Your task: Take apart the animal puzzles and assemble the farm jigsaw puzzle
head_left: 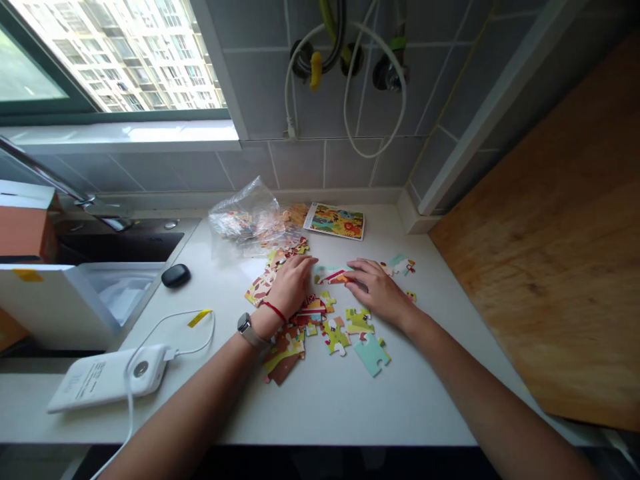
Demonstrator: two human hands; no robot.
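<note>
- We have a puzzle strip in pale teal, white and red, lying flat on the white bench between our two hands.
- Our left hand lies palm down over puzzle pieces at the strip's left; its fingers are close together and slightly bent, and we cannot tell whether they grip anything.
- Our right hand reaches in from the other side, fingers gently curled and tips at the strip's right end; we cannot tell whether they pinch it.
- Below the strip we see a red barn section, green pieces and a teal piece.
- Beside our left hand lies a brown-spotted section; nearer us is a brown-and-green section.
- Past our right hand rest some small pieces.
- Toward the wall we have a clear plastic bag with pieces inside, just beside a picture card.
- Well to the left sit a black mouse and a white power bank.
</note>
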